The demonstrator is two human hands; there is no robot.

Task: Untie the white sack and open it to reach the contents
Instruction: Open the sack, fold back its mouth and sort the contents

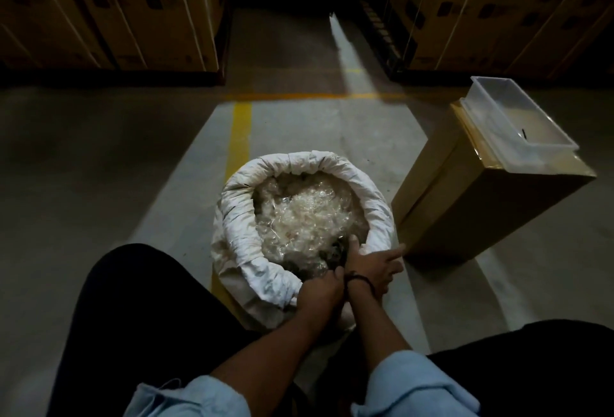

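head view: the white sack (236, 214) stands on the grey floor (99, 167) in the middle, just beyond the person's knees. it is open, its mouth rolled down into a thick, creased collar, dirtier lower on the near side. inside lies a heap of clear, shiny plastic bits (309, 217). the left hand (320, 290) grips the near rim with curled fingers. the right hand (372, 267) lies flat over the rim just right of it, fingers straight, a dark band at the wrist. a brown box (465, 204) stands close on the right with a clear tray (538, 147) on top.
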